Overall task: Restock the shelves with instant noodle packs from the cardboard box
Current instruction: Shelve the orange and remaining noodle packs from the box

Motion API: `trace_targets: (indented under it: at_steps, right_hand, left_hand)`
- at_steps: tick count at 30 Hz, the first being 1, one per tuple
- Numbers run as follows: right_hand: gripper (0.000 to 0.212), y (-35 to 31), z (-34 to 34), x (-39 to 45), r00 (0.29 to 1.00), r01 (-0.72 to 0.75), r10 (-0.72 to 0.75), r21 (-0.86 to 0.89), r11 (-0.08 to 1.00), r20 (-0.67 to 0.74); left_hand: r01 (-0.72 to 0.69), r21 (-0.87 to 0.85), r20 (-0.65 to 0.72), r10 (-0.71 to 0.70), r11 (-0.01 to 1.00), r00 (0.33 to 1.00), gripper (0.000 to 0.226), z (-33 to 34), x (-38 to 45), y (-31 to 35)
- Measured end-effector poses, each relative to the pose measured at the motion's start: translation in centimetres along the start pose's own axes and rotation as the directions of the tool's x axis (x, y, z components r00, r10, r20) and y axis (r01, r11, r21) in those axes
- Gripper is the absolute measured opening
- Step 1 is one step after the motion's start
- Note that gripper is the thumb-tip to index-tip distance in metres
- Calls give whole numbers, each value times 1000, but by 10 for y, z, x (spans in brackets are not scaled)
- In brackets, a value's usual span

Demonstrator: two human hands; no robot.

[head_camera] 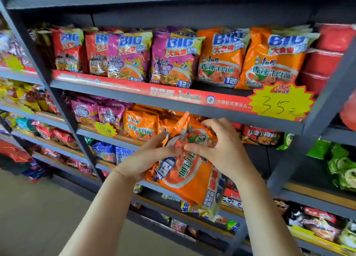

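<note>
Both my hands hold orange instant noodle packs [185, 176] in front of the shelving, upside down, their upper ends level with the second shelf. My left hand [146, 159] grips the packs from the left, thumb across the front. My right hand [221, 146] grips them from the right, fingers curled over the top edge. Behind them, orange noodle packs [140, 126] stand on the second shelf. The upper shelf [134, 91] carries red, purple and orange "BIG" noodle packs [221, 57] in a row. No cardboard box is in view.
A yellow starburst price tag [279, 101] hangs on the upper shelf's red edge strip. Purple packs [96, 111] stand left on the second shelf, red packs [262, 134] right. Lower shelves hold blue and mixed packs. Green packs [341, 163] fill the right bay. Grey floor [38, 207] lies lower left.
</note>
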State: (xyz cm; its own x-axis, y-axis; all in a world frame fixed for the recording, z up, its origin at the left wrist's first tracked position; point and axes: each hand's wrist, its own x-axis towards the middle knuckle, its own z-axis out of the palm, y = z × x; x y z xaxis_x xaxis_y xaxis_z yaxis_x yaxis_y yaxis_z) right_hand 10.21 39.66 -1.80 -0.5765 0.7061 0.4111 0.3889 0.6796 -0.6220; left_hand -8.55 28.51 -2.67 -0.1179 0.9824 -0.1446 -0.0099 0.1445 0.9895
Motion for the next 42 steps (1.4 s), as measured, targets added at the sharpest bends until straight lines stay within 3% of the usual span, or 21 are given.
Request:
trace_targets:
  at_steps: [3,5,7,9,10,12,14,16,18,21,25,27,31,35,37,40,42]
  right_hand:
    - [39,-6,-6,3,978,96,-83,61,994,-190]
    - [35,-13,-12,4,963,135,-102,122,983,-250]
    - [44,-15,-17,5,944,143,-85,164,976,-320]
    - [52,-19,-21,7,937,137,-28,294,946,-347]
    - [56,-22,-23,9,940,108,39,405,908,-338]
    - [62,-30,-25,12,932,17,209,612,791,-297]
    - [63,-37,-26,15,928,-72,323,761,645,-186]
    - [71,-44,-24,17,938,-197,345,844,498,15]
    - [79,-51,-17,18,923,-332,330,845,420,199]
    - [92,-56,-2,22,915,-374,299,852,367,273]
    - [75,-50,-5,30,917,-253,387,889,383,95]
    - [72,-45,-18,33,919,-210,392,902,378,50]
    - [65,-39,-48,50,926,-193,377,863,467,4]
    - [46,-34,-81,85,908,-244,419,815,525,2]
    - [56,-33,-96,106,896,-310,443,748,587,25]
    - [93,-28,-111,132,879,-354,477,659,663,-9]
    - [85,-24,-119,143,878,-315,468,616,722,-100]
  left_hand:
    - [-46,-181,-98,29,982,995,53,-5,-4,17]
    - [-120,-278,-132,85,953,988,8,-17,-13,22]
    - [-154,-383,-68,139,911,988,23,-20,-26,34]
    - [-183,-329,-179,129,927,975,20,-19,-14,47]
    - [-192,-405,-219,109,894,970,29,-12,-13,57]
    - [-295,-496,-270,178,817,946,42,-5,-20,62]
    - [-404,-478,-395,220,780,892,41,1,-13,65]
    - [-495,-460,-505,241,737,829,57,10,-3,68]
    - [-538,-447,-562,243,715,791,68,21,4,67]
    - [-529,-409,-506,298,743,810,42,38,11,61]
    - [-535,-291,-343,435,793,832,43,38,19,57]
    - [-519,-261,-309,439,814,844,42,25,22,63]
    - [-427,-195,-293,363,883,885,70,4,34,88]
    - [-321,-85,-241,293,943,925,39,3,59,127]
    - [-267,-62,-202,250,962,947,28,3,77,144]
    - [-249,6,-200,245,969,949,17,4,111,156]
    - [-272,137,-238,298,953,924,19,6,130,158]
